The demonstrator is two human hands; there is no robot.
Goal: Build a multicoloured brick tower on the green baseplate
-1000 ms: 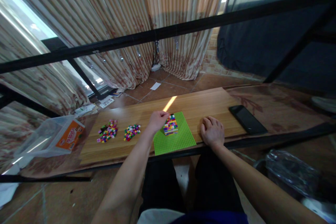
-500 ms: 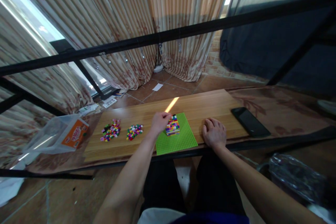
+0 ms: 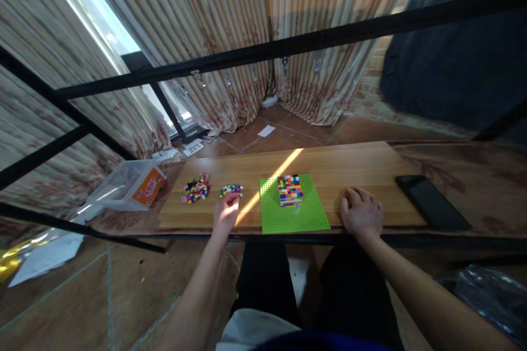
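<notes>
My left hand (image 3: 226,211) is at the near edge of the smaller pile of small coloured bricks (image 3: 231,190), its fingers drawn together; whatever they hold, if anything, is too small to make out. A block of many coloured bricks (image 3: 290,191) stands upright on the green baseplate (image 3: 274,221), near its middle. My right hand (image 3: 361,211) rests on the wooden board to the right of the baseplate, fingers loosely curled, with nothing visible in it. Farther left lies a larger pile of coloured bricks (image 3: 197,188).
A clear plastic box with an orange label (image 3: 130,186) lies left of the wooden board (image 3: 346,162). A dark phone (image 3: 432,203) lies at the board's right edge. Beyond the board runs a black metal bar (image 3: 239,57) before curtains.
My left hand has moved left from the brick block to the smaller pile. My right hand still rests on the board. The camera view has shifted, moving the scene right in the picture.
</notes>
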